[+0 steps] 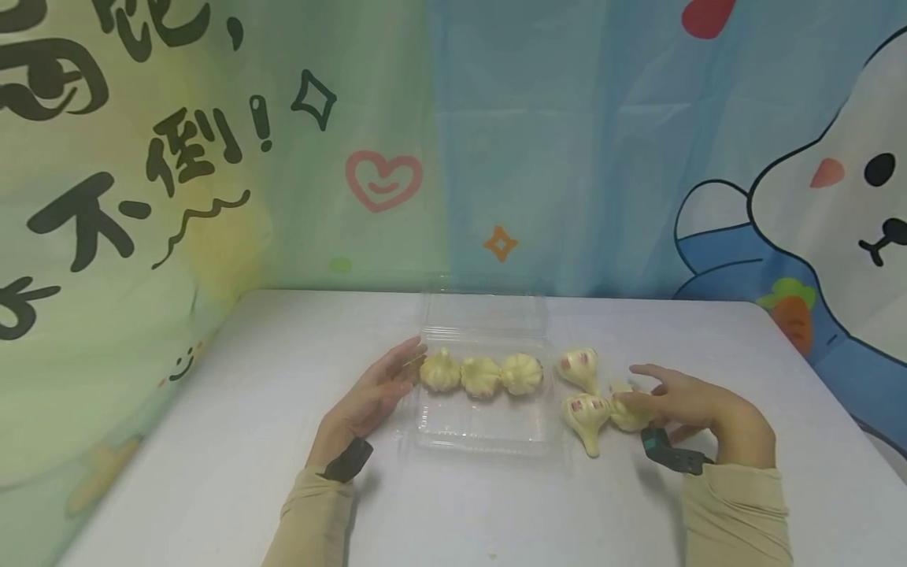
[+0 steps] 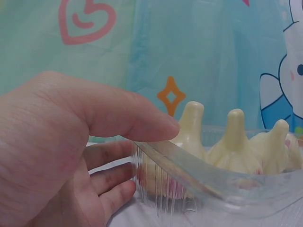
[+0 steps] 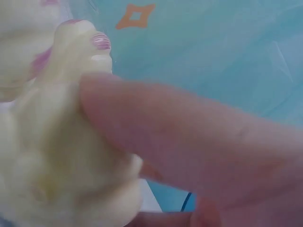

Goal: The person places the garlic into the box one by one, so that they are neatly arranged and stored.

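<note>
An open clear plastic container (image 1: 489, 437) stands on the table with three garlic bulbs in a row inside, the middle one (image 1: 481, 377) among them. My left hand (image 1: 379, 390) is at its left side, fingers fairly straight along the wall and thumb over the rim (image 2: 189, 182) in the left wrist view. Right of the container my right hand (image 1: 673, 402) holds a garlic bulb (image 1: 627, 409), the thumb against its side in the right wrist view; its far side is hidden. Two more bulbs, an upper one (image 1: 579, 368) and a lower one (image 1: 586, 417), lie beside it.
The container's clear lid (image 1: 485, 311) is folded back toward the rear of the white table (image 1: 283, 346). Behind the table's back edge hangs a printed curtain (image 1: 524, 157). A dark wrist device (image 1: 347, 461) sits on the left wrist, another (image 1: 673, 455) on the right.
</note>
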### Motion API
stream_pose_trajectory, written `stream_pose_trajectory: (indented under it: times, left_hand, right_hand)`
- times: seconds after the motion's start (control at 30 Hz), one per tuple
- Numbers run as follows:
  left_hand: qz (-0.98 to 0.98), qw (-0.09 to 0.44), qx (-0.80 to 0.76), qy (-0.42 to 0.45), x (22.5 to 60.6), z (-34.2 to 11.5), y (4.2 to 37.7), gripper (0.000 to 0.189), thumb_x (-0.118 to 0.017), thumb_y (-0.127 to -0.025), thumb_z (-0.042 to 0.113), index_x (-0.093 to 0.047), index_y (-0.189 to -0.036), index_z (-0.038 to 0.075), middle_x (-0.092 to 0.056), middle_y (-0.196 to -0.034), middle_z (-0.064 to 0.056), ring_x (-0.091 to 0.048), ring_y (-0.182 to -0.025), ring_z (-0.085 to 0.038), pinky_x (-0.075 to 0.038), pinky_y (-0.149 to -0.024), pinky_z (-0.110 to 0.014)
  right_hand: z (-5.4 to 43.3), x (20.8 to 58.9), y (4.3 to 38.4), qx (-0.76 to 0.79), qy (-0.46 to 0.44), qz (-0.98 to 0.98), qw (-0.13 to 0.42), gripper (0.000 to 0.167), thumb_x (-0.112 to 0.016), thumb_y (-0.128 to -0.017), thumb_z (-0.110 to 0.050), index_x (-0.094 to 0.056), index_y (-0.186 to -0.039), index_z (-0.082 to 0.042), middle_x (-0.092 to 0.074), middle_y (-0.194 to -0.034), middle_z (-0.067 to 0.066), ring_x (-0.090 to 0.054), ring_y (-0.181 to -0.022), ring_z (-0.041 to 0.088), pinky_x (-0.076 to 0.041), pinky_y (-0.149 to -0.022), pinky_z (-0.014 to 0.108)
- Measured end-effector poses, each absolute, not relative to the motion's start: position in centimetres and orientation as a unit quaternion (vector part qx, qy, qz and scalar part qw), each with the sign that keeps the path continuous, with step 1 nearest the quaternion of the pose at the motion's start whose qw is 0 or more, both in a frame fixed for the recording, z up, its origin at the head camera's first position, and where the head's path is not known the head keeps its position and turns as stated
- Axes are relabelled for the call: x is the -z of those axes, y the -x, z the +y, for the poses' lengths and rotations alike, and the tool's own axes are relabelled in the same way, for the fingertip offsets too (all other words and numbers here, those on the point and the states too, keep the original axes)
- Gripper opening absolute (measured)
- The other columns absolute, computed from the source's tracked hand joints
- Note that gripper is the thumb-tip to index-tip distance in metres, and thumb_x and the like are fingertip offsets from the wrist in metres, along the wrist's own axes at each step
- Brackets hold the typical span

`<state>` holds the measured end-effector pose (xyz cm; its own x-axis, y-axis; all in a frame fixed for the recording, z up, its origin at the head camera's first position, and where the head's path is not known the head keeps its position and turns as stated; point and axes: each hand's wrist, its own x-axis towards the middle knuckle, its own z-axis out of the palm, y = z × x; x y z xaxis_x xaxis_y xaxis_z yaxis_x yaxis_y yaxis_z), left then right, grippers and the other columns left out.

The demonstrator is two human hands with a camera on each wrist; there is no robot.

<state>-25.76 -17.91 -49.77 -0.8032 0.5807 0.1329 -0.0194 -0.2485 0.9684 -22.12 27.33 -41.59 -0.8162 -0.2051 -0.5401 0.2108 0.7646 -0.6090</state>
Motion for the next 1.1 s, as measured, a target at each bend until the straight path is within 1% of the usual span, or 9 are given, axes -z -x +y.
stream_pose_trajectory:
  times: [0.13, 0.23, 0.4, 0.47, 0.53, 0.67, 0.77, 0.9, 1.1]
  left_hand:
    - [0.583, 0.202, -0.748, -0.245, 49.8, -17.9, 25.8, 0.071, -0.047, -0.091, -0.004, -0.012, -0.152, 0.007, -0.008, -0.159, -0.020, -0.009, -0.146, -0.037, -0.005, -0.119, -0.049]
    - [0.581, 0.202, -0.748, -0.251, 49.9, -17.9, 25.9, 0.071, -0.048, -0.091, -0.003, -0.012, -0.152, 0.006, -0.007, -0.159, -0.021, -0.008, -0.146, -0.038, -0.005, -0.119, -0.049]
    - [0.578, 0.202, -0.750, -0.252, 49.8, -17.9, 25.9, 0.072, -0.050, -0.091, -0.001, -0.012, -0.152, 0.006, -0.007, -0.159, -0.021, -0.007, -0.146, -0.039, -0.004, -0.119, -0.050]
    - [0.576, 0.202, -0.751, -0.251, 49.8, -17.9, 25.8, 0.072, -0.050, -0.091, -0.001, -0.012, -0.152, 0.006, -0.006, -0.159, -0.021, -0.006, -0.146, -0.039, -0.003, -0.119, -0.051]
    - [0.574, 0.202, -0.753, -0.252, 49.7, -18.0, 25.8, 0.072, -0.049, -0.091, -0.002, -0.012, -0.152, 0.007, -0.005, -0.159, -0.021, -0.006, -0.146, -0.039, -0.002, -0.119, -0.051]
    - [0.575, 0.201, -0.751, -0.254, 49.7, -18.0, 25.8, 0.072, -0.048, -0.091, -0.002, -0.011, -0.152, 0.006, -0.005, -0.159, -0.021, -0.006, -0.146, -0.040, -0.002, -0.119, -0.052]
    - [0.578, 0.201, -0.748, -0.256, 49.8, -18.0, 25.9, 0.072, -0.048, -0.091, -0.003, -0.010, -0.152, 0.004, -0.006, -0.158, -0.022, -0.007, -0.146, -0.040, -0.004, -0.119, -0.051]
    - [0.576, 0.202, -0.748, -0.259, 49.9, -18.0, 25.9, 0.072, -0.047, -0.091, -0.004, -0.008, -0.152, 0.003, -0.005, -0.158, -0.022, -0.007, -0.146, -0.039, -0.004, -0.119, -0.050]
    - [0.572, 0.203, -0.753, -0.255, 49.7, -18.0, 25.8, 0.072, -0.048, -0.092, -0.002, -0.010, -0.152, 0.006, -0.004, -0.158, -0.022, -0.007, -0.146, -0.038, -0.004, -0.119, -0.050]
  right_hand:
    - [27.5, 41.9, 22.2, 0.325, 0.018, 0.909, 0.260, 0.093, -0.058, -0.089, -0.051, -0.012, -0.149, 0.003, -0.037, -0.133, 0.041, -0.062, -0.102, 0.035, -0.057, -0.081, 0.047]
    - [27.6, 42.0, 22.3, 0.309, 0.038, 0.920, 0.239, 0.092, -0.060, -0.088, -0.050, -0.015, -0.148, 0.005, -0.037, -0.135, 0.039, -0.063, -0.103, 0.037, -0.053, -0.086, 0.052]
    - [27.6, 42.4, 22.6, 0.286, 0.063, 0.932, 0.215, 0.088, -0.061, -0.087, -0.049, -0.024, -0.146, 0.005, -0.032, -0.142, 0.038, -0.045, -0.121, 0.052, -0.042, -0.092, 0.065]
    - [27.7, 42.5, 22.7, 0.293, 0.067, 0.932, 0.203, 0.085, -0.063, -0.087, -0.044, -0.026, -0.145, 0.005, -0.028, -0.144, 0.037, -0.034, -0.127, 0.057, -0.037, -0.094, 0.069]
    - [27.7, 42.8, 22.9, 0.305, 0.070, 0.931, 0.190, 0.082, -0.067, -0.086, -0.035, -0.027, -0.145, 0.006, -0.027, -0.144, 0.037, -0.029, -0.129, 0.058, -0.032, -0.097, 0.072]
    - [28.0, 43.3, 23.3, 0.313, 0.083, 0.933, 0.155, 0.079, -0.070, -0.082, -0.021, -0.028, -0.142, 0.010, -0.030, -0.136, 0.037, -0.030, -0.125, 0.055, -0.028, -0.098, 0.074]
    - [28.2, 43.7, 23.4, 0.310, 0.095, 0.935, 0.141, 0.079, -0.070, -0.082, -0.020, -0.029, -0.140, 0.013, -0.034, -0.133, 0.038, -0.034, -0.121, 0.054, -0.030, -0.097, 0.073]
    - [28.4, 43.7, 23.5, 0.316, 0.088, 0.931, 0.159, 0.081, -0.069, -0.085, -0.027, -0.026, -0.142, 0.012, -0.034, -0.139, 0.039, -0.033, -0.126, 0.058, -0.032, -0.098, 0.071]
    - [28.2, 43.5, 23.1, 0.300, 0.040, 0.931, 0.204, 0.089, -0.061, -0.086, -0.050, -0.023, -0.147, 0.003, -0.029, -0.146, 0.035, -0.033, -0.129, 0.056, -0.035, -0.096, 0.071]
